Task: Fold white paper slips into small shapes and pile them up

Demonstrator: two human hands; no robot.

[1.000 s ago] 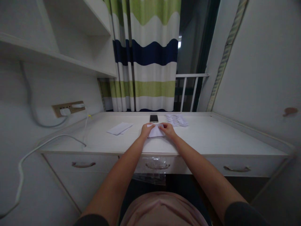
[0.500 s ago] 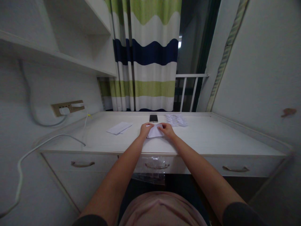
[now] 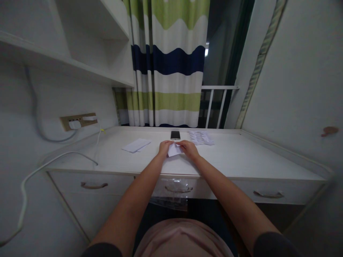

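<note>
A small sheet of white paper (image 3: 174,150) lies low over the middle of the desk, between my two hands. My left hand (image 3: 164,146) pinches its left edge near the top. With fingers closed on the upper right part, my right hand (image 3: 189,148) bends that corner inward, so the paper's top looks slanted. The fingertips of both hands nearly meet at the top edge. Just beyond them lies a dark phone (image 3: 175,135). Several folded white paper pieces (image 3: 201,137) rest behind my right hand. To the left is a stack of white paper sheets (image 3: 136,145).
The white desk (image 3: 235,157) has drawers with metal handles along its front. A white cable (image 3: 66,154) crosses the desk's left side below a wall socket (image 3: 78,122). A shelf (image 3: 88,71) overhangs at upper left, and a striped curtain (image 3: 178,101) hangs behind.
My right hand has moved inward to the left, turning the paper's upper right corner over toward the middle. My left hand stays at the left edge. The view has shifted slightly.
</note>
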